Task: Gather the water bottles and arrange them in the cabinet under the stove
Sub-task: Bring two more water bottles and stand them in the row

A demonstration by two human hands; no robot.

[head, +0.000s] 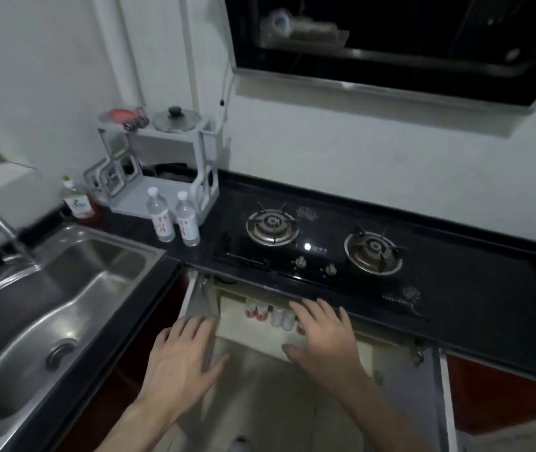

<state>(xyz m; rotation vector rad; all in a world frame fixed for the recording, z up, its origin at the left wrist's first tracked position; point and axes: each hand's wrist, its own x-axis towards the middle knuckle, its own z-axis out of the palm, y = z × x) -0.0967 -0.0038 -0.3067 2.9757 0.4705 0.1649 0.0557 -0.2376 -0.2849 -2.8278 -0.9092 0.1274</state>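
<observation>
left hand (182, 357) spread flat, holding nothing, by open cabinet door (200, 308) | right hand (322, 334) spread, empty, over stored bottles (270, 313) in cabinet under stove (322, 252) | two water bottles (175, 216) upright on counter (475, 282), touching | risk: a hasty reach likely topples stored row or the counter pair.

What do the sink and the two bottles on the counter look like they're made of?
Sink: likely stainless steel, brushed grey with soft reflections. Two bottles: clear, see-through bodies with white caps, probably thin plastic; red-and-white labels look like paper or film.
</observation>
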